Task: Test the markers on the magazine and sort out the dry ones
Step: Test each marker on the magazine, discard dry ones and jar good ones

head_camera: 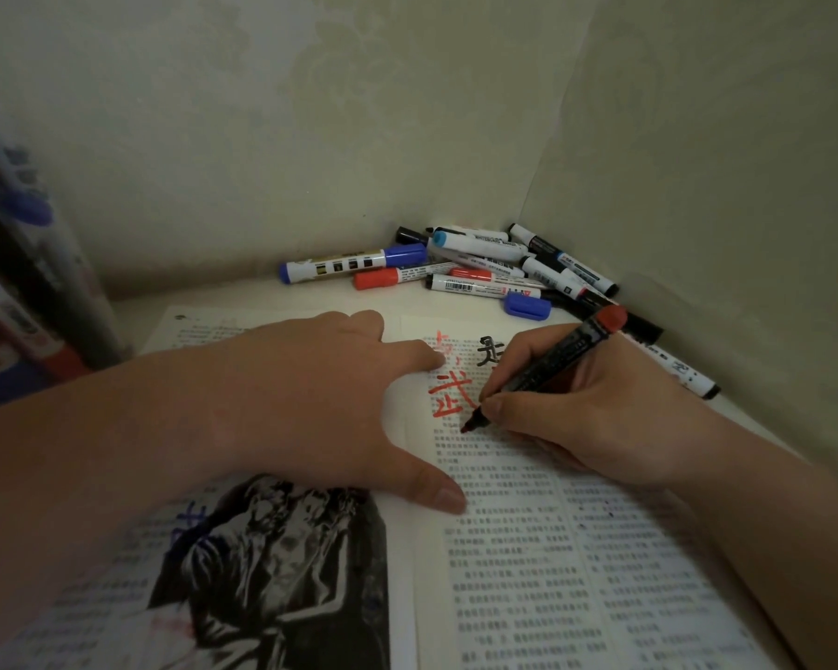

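Magazine (528, 573): lies open at 6 o'clock, filling the lower field; text columns on the right page, a black-and-white photograph (281, 548) on the left page.
Left hand (320, 394): released, fingers straight and spread, pressing flat across the fold at centre.
Right hand (576, 403): at 3 o'clock of the left hand, grasping the red marker in a writing grip, its heel on the right page.
Red marker (547, 367): dark barrel, red end toward 1 o'clock, uncapped tip at the page surface.
Red strokes (448, 396): bold character between the two hands, just above the tip.
Black strokes (487, 353): at 12 o'clock of the red strokes, partly hidden by the right hand.
Blue strokes (189, 524): left page, 8 o'clock.
Marker pile (494, 268): at 1 o'clock in the wall corner, beyond the magazine; white barrels crossing, with blue, red and black caps.
Loose blue cap (527, 307): just beside the pile's near edge.
Single white marker (673, 369): at 3 o'clock, beyond the right hand.
Blurred markers (15, 282): 9 o'clock, out of focus.
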Action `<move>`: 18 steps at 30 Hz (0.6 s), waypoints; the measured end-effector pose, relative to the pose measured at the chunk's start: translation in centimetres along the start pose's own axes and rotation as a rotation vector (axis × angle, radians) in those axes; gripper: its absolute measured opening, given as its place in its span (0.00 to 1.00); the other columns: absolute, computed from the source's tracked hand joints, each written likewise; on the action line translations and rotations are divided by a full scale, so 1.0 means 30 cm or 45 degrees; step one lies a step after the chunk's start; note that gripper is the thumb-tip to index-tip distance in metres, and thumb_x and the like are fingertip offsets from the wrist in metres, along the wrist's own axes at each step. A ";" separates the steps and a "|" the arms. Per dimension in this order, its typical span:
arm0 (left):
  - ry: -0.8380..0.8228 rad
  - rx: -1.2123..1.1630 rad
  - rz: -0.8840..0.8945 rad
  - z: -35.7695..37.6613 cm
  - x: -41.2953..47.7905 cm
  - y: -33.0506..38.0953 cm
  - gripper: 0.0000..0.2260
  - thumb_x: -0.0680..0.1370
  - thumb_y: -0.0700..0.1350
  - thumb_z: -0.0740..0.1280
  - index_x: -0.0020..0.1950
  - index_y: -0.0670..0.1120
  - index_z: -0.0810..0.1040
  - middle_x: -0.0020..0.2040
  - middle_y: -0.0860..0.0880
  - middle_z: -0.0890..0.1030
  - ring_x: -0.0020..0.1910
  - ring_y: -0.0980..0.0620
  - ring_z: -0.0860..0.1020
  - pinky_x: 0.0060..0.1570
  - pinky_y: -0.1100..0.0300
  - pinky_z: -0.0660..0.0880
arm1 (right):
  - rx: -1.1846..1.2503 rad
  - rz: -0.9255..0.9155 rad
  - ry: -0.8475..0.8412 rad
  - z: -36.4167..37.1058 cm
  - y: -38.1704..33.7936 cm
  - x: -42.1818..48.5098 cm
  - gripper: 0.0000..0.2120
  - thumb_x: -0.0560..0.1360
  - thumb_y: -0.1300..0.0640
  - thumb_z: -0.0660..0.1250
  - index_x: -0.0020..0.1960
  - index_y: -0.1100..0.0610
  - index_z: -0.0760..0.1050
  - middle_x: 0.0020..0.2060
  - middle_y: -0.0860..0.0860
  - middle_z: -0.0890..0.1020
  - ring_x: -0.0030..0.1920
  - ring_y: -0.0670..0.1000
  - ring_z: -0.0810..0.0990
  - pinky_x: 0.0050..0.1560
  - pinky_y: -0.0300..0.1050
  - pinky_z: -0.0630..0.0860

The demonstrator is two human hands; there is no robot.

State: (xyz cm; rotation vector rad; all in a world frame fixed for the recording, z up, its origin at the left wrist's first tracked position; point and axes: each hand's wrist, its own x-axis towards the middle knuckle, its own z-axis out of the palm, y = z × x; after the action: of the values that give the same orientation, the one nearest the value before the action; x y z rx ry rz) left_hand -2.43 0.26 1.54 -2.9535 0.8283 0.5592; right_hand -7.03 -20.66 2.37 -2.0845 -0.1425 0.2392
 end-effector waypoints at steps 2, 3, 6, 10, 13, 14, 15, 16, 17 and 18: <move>0.005 0.004 -0.002 0.001 0.001 -0.001 0.53 0.51 0.88 0.53 0.73 0.73 0.43 0.68 0.56 0.63 0.58 0.58 0.61 0.60 0.55 0.69 | -0.001 0.014 0.023 -0.002 0.005 0.004 0.05 0.74 0.66 0.73 0.39 0.60 0.82 0.23 0.50 0.77 0.20 0.45 0.70 0.22 0.34 0.66; 0.010 0.006 -0.001 0.002 0.001 -0.001 0.53 0.51 0.88 0.53 0.73 0.73 0.43 0.66 0.56 0.63 0.57 0.58 0.61 0.59 0.55 0.69 | 0.009 0.022 0.038 -0.003 0.008 0.007 0.06 0.74 0.67 0.72 0.39 0.61 0.81 0.22 0.50 0.76 0.20 0.45 0.69 0.22 0.35 0.66; 0.009 0.006 0.003 0.003 0.001 -0.003 0.53 0.51 0.88 0.53 0.73 0.73 0.43 0.63 0.57 0.63 0.56 0.58 0.61 0.57 0.56 0.68 | 0.047 0.042 0.036 -0.007 0.012 0.011 0.05 0.74 0.69 0.70 0.39 0.64 0.81 0.22 0.52 0.75 0.19 0.45 0.68 0.21 0.34 0.65; 0.005 0.004 -0.002 0.003 0.000 -0.001 0.53 0.51 0.88 0.53 0.73 0.73 0.43 0.68 0.56 0.63 0.58 0.57 0.62 0.60 0.55 0.69 | 0.016 0.015 -0.046 -0.008 0.009 0.004 0.04 0.74 0.67 0.73 0.40 0.64 0.82 0.23 0.52 0.77 0.21 0.45 0.70 0.22 0.35 0.67; 0.001 -0.003 -0.012 0.001 0.000 0.002 0.53 0.52 0.87 0.53 0.73 0.73 0.43 0.71 0.55 0.61 0.66 0.54 0.65 0.62 0.54 0.69 | -0.007 0.006 -0.048 -0.009 0.010 0.005 0.05 0.73 0.67 0.73 0.39 0.61 0.82 0.24 0.53 0.77 0.21 0.46 0.71 0.23 0.36 0.67; 0.003 -0.006 -0.011 0.001 0.000 0.003 0.53 0.52 0.87 0.53 0.73 0.73 0.43 0.71 0.55 0.61 0.67 0.54 0.64 0.63 0.54 0.69 | 0.010 0.009 -0.042 -0.008 0.010 0.006 0.05 0.73 0.67 0.72 0.39 0.61 0.82 0.24 0.53 0.77 0.21 0.46 0.70 0.22 0.36 0.67; 0.005 -0.008 -0.010 0.000 -0.001 0.002 0.53 0.52 0.87 0.53 0.73 0.73 0.43 0.71 0.55 0.61 0.67 0.54 0.65 0.63 0.54 0.69 | 0.039 0.008 -0.030 -0.008 0.011 0.006 0.05 0.74 0.68 0.72 0.39 0.62 0.82 0.23 0.53 0.76 0.20 0.46 0.70 0.22 0.35 0.66; 0.007 -0.010 -0.006 0.001 -0.002 0.000 0.53 0.52 0.87 0.53 0.74 0.73 0.43 0.70 0.55 0.62 0.66 0.54 0.65 0.62 0.54 0.69 | 0.066 0.007 -0.012 -0.007 0.013 0.007 0.05 0.74 0.69 0.72 0.39 0.63 0.81 0.22 0.52 0.76 0.19 0.46 0.69 0.21 0.35 0.66; 0.010 -0.012 0.000 0.002 -0.003 -0.001 0.53 0.52 0.87 0.54 0.74 0.73 0.43 0.69 0.55 0.63 0.63 0.55 0.65 0.61 0.55 0.69 | 0.079 0.004 0.006 -0.008 0.015 0.007 0.05 0.74 0.69 0.71 0.40 0.64 0.81 0.21 0.51 0.76 0.18 0.45 0.69 0.21 0.34 0.65; 0.013 -0.016 0.007 0.003 -0.003 -0.001 0.52 0.52 0.87 0.54 0.74 0.73 0.44 0.68 0.56 0.63 0.60 0.56 0.64 0.60 0.55 0.69 | 0.072 0.003 0.015 -0.008 0.016 0.008 0.05 0.74 0.69 0.71 0.40 0.64 0.81 0.21 0.50 0.76 0.18 0.45 0.69 0.21 0.34 0.65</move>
State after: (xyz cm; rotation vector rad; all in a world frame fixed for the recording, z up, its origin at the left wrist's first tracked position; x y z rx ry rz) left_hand -2.51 0.34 1.50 -2.9686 0.8368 0.5523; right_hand -6.75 -21.06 2.06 -2.0298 -0.1245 0.2295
